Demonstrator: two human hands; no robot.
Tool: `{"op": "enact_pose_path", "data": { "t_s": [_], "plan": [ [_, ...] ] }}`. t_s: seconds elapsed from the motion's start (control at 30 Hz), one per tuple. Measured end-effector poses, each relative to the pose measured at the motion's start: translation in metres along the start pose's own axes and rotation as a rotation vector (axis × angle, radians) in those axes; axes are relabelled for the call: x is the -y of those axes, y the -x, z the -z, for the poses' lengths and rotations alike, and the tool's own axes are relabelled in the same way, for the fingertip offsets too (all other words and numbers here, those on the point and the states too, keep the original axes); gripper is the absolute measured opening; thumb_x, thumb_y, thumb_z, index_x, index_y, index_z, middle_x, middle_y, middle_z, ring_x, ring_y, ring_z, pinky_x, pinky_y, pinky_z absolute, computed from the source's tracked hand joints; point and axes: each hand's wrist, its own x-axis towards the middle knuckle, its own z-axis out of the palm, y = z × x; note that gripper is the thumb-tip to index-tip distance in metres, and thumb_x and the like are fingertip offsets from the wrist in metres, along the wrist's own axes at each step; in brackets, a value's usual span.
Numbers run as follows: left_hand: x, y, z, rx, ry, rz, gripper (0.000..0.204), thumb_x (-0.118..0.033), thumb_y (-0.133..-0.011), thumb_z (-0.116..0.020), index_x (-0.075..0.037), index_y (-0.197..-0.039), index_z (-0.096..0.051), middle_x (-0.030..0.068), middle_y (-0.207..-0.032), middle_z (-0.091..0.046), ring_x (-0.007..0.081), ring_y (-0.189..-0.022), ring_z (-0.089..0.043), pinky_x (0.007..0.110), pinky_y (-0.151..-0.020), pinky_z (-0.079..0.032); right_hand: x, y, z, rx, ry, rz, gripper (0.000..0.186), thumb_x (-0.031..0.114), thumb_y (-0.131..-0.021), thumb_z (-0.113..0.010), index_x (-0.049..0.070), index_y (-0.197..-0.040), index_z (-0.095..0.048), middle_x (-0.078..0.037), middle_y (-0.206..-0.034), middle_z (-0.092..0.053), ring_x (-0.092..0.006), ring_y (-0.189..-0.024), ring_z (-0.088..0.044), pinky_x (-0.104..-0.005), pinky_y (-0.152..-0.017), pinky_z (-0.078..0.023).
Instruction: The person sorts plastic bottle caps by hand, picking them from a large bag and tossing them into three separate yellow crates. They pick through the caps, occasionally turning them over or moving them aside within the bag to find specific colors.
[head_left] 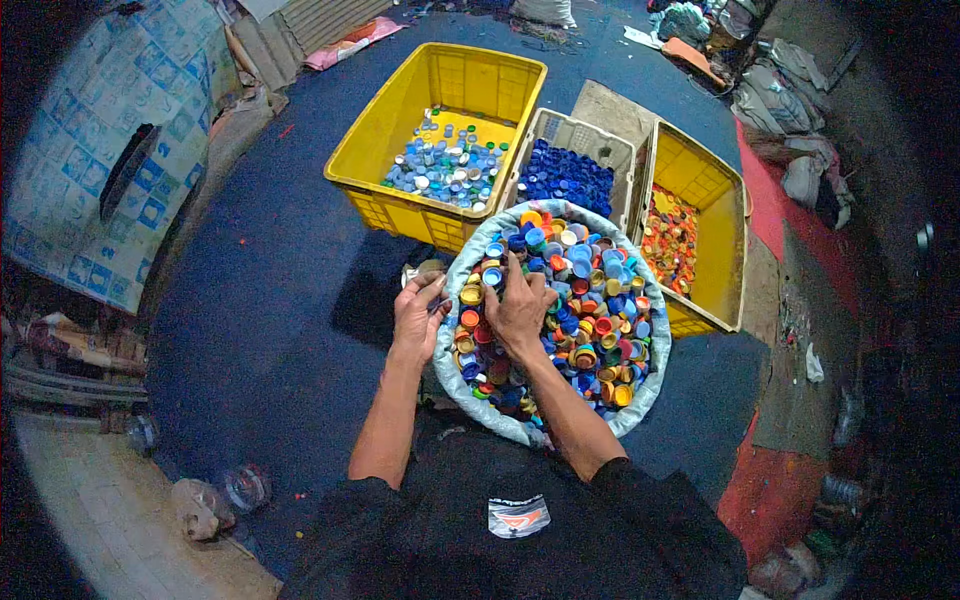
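Bottle caps (590,320), mixed colours, fill a white sack (655,340). Right hand (520,305) lies among them, grip curled, seemingly pinching caps; left hand (418,318) clasps the sack's rim.

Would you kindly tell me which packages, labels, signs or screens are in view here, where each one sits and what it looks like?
Printed sheet: far left, draped over something bulky; pale, with a repeating grid of blue squares.
Small label: bottom centre, on the person's dark clothing; a pale patch with an orange mark.
No screens or signs show.
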Motion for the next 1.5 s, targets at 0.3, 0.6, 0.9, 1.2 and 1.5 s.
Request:
{"op": "enact_pose_path", "data": {
  "t_s": [0.3, 0.6, 0.9, 1.2, 1.5],
  "plan": [
    [0.007, -0.047, -0.033, 0.199, -0.941, -0.483, 0.045, -0.017, -0.071, -0.076, 0.0, -0.109, -0.06, 0.0131, -0.103, -0.066, 0.0187, -0.099, -0.062, 0.031, -0.087, -0.047, -0.045, 0.031, 0.04, 0.237, -1.62, -0.73, 0.049, 0.018, -0.082, -0.06, -0.002, -0.124, -0.045, -0.008, -0.102, -0.059, -0.0112, -0.083, -0.058, -0.0214, -0.068, -0.047],
    [0.013, -0.07, -0.055, 0.253, -1.34, -0.664, 0.057, -0.021, -0.068, -0.074, -0.004, -0.12, -0.054, 0.0227, -0.099, -0.064, 0.0338, -0.094, -0.063, 0.039, -0.082, -0.049, -0.061, 0.063, 0.066, 0.153, -1.898, -0.786, 0.045, 0.02, -0.082, -0.05, -0.003, -0.121, -0.047, -0.013, -0.104, -0.06, -0.0183, -0.082, -0.061, -0.0324, -0.071, -0.05],
    [0.02, -0.086, -0.059, 0.232, -1.458, -0.594, 0.057, -0.018, -0.067, -0.073, -0.004, -0.119, -0.054, 0.0178, -0.097, -0.066, 0.0332, -0.091, -0.064, 0.04, -0.081, -0.049, -0.059, 0.071, 0.064, 0.163, -2.09, -1.079, 0.041, 0.032, -0.084, -0.054, 0.003, -0.113, -0.054, -0.005, -0.095, -0.061, -0.0181, -0.08, -0.058, -0.0344, -0.068, -0.049],
    [0.024, -0.084, -0.055, 0.192, -1.301, -0.566, 0.054, -0.02, -0.063, -0.077, -0.001, -0.111, -0.059, 0.018, -0.098, -0.066, 0.0305, -0.092, -0.064, 0.037, -0.081, -0.049, -0.063, 0.054, 0.083, -0.033, -1.469, -0.878, 0.026, 0.017, -0.084, -0.06, 0.001, -0.105, -0.057, -0.006, -0.086, -0.061, -0.0132, -0.073, -0.058, -0.0257, -0.066, -0.047],
    [0.0, -0.021, -0.067, 0.223, -0.554, -0.066, 0.032, -0.022, -0.077, -0.073, -0.001, -0.096, -0.059, 0.0055, -0.081, -0.062, 0.0088, -0.061, -0.057, 0.022, -0.054, -0.045, -0.131, 0.002, 0.079, -0.384, -0.19, -0.4, 0.038, 0.022, -0.072, -0.073, 0.0, -0.1, -0.057, -0.015, -0.088, -0.06, -0.0308, -0.08, -0.058, -0.0401, -0.073, -0.045]
  ]
}}
